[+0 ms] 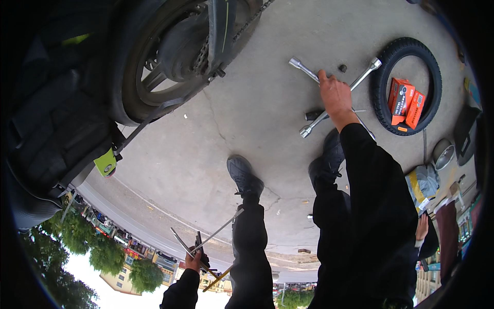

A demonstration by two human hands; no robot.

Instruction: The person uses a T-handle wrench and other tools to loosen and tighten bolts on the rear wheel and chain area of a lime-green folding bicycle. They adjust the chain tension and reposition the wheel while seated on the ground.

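four-way lug wrench: at 2 o'clock in the head view, spread in a silver x; cannot tell whether it rests on the concrete ground or is lifted clear
right hand: of the two hands, the one closed around the wrench near its crossing
by the wrench: a small dark lump at 12 o'clock from it, a short dark cylinder at 8 o'clock
tire: at 3 o'clock from the wrench, lying flat, just beside it
orange boxes: within the tire's ring, side by side
black shoes: one at 6 o'clock from the wrench, near it, the other at 8 o'clock
left hand: at 7 o'clock, well apart from the wrench, gripping long silver bars
motorcycle wheel: between 9 and 10 o'clock from the wrench, with a chain beside it
grey bag: between 4 and 5 o'clock from the wrench, near the right edge
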